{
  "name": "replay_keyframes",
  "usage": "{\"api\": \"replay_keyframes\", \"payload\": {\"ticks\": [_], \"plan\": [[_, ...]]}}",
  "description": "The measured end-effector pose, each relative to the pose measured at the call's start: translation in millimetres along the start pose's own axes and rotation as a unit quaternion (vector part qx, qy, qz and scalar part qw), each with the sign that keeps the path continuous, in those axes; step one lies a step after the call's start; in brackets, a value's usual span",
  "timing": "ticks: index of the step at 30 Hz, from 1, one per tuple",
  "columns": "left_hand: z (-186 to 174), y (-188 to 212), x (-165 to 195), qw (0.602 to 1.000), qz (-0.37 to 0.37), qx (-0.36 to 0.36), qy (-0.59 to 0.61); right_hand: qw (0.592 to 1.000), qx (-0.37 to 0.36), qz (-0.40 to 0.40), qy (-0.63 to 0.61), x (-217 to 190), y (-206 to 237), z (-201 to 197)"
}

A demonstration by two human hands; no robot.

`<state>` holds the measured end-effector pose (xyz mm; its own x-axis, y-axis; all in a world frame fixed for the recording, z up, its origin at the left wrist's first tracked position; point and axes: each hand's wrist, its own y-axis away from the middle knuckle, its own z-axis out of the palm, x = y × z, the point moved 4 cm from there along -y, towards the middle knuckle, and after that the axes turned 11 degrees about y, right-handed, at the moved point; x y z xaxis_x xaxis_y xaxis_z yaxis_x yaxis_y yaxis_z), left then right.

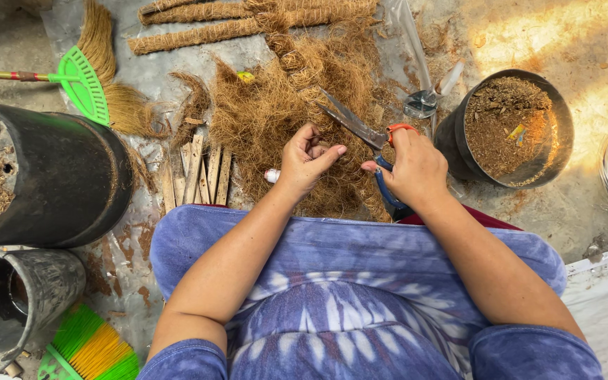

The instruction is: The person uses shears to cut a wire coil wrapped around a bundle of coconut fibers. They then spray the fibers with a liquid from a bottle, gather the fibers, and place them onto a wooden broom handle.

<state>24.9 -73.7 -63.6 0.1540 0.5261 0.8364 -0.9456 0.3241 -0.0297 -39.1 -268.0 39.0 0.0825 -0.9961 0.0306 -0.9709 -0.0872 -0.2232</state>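
Between the fingers of the left hand [306, 160], curled and pinching a tuft, and the right hand [409, 167], wrapped tight round the scissors [364, 134], lies the coconut fibre heap [283, 112]: tangled, dry, rust-brown, directly under both hands. Beyond the fingertips, a few fibre-wrapped poles [205, 29] lie finished; judging by the loose pile, much remains unworked. Right of the knuckles sits a black pot [459, 151] of soil.
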Motion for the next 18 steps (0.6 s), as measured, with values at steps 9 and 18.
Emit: {"api": "replay_keyframes", "payload": {"ticks": [9,18], "plan": [[-2,-1,-5,0.998,-0.016,-0.009,0.055,0.999,0.034,-0.030,0.018,5,-4,-2],[1,-1,0,0.997,-0.055,-0.039,0.049,0.988,0.110,-0.062,0.087,25,-27,-6]]}}
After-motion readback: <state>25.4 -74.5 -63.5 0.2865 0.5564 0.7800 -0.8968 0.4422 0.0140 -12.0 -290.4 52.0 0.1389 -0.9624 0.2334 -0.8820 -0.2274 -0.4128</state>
